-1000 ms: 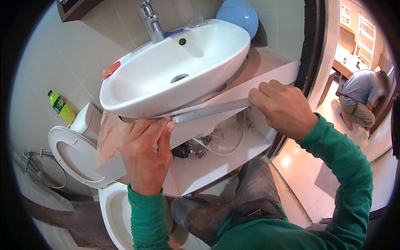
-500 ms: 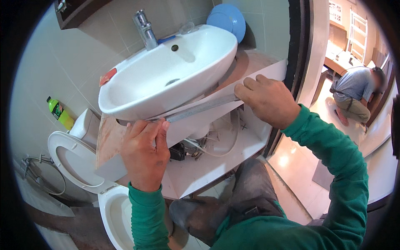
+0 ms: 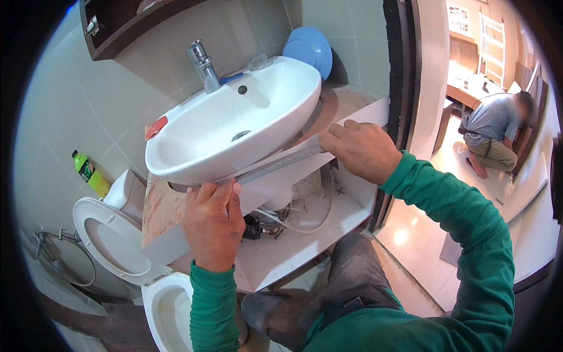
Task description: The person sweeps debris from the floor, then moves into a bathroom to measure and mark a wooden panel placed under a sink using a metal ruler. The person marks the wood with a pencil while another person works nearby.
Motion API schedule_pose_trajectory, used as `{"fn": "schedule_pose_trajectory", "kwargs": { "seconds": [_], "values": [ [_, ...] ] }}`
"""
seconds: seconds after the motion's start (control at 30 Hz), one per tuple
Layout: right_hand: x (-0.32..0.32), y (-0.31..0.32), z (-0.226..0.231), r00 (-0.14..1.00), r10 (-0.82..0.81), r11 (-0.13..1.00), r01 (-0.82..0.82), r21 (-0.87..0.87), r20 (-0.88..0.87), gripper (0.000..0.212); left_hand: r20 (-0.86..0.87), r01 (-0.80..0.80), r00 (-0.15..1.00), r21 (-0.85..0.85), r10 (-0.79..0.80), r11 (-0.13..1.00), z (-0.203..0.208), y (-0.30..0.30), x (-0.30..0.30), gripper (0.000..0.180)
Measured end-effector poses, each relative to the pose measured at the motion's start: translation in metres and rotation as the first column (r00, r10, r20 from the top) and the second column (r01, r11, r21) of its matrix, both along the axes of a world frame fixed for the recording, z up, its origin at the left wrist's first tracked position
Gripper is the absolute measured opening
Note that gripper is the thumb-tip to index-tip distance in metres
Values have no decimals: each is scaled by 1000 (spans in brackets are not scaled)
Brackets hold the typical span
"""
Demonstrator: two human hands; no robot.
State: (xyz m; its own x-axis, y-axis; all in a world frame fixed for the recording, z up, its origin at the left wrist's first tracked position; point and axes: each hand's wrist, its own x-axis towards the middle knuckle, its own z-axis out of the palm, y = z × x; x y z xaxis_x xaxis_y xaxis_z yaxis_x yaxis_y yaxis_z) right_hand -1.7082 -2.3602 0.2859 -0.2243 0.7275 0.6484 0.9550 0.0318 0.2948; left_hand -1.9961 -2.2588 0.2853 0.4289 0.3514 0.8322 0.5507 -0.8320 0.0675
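Observation:
Between my two hands runs a long, flat grey metal bar, laid slantwise along the upper edge of a white front panel. My left hand grips its left end, thumb and fingers pressed together below the sink's near rim. Farther right, my right hand closes round the other end, palm down. Just behind the bar, a white oval sink rests on the bare wooden countertop. My fingers hide both ends of the bar.
Below the panel, an open white cabinet holds hoses and pipes. A toilet stands left, beside a green bottle. A blue plate-like disc leans behind the sink. Beyond the doorway, a person crouches.
The whole view has shifted, so the sink appears lower and more of the dark shelf shows. Both hands keep hold of the bar, with little visible change against the panel.

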Motion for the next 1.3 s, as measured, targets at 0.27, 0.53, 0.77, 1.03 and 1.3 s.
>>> {"fn": "schedule_pose_trajectory", "kwargs": {
  "seconds": [0.27,0.53,0.77,1.03,1.3],
  "values": [
    [6,-3,-1,1000,26,1000,-26,-11,-18,18,-36,-2,999,97,5,995,-8,2,6,18],
    [6,-1,-1,997,-3,1000,1,-27,-71,17,-102,-69,992,113,81,991,-2,-8,12,21],
    [23,-6,0,999,-30,999,31,14,-17,16,-104,-71,991,139,86,988,-8,-15,28,25],
    [26,-1,-6,999,-7,1000,7,13,-49,20,-108,-58,992,98,68,994,-9,-14,30,23],
    [38,-8,-2,998,-59,998,60,23,-28,16,-184,-83,977,116,104,990,-11,-24,46,30]
  ]
}}
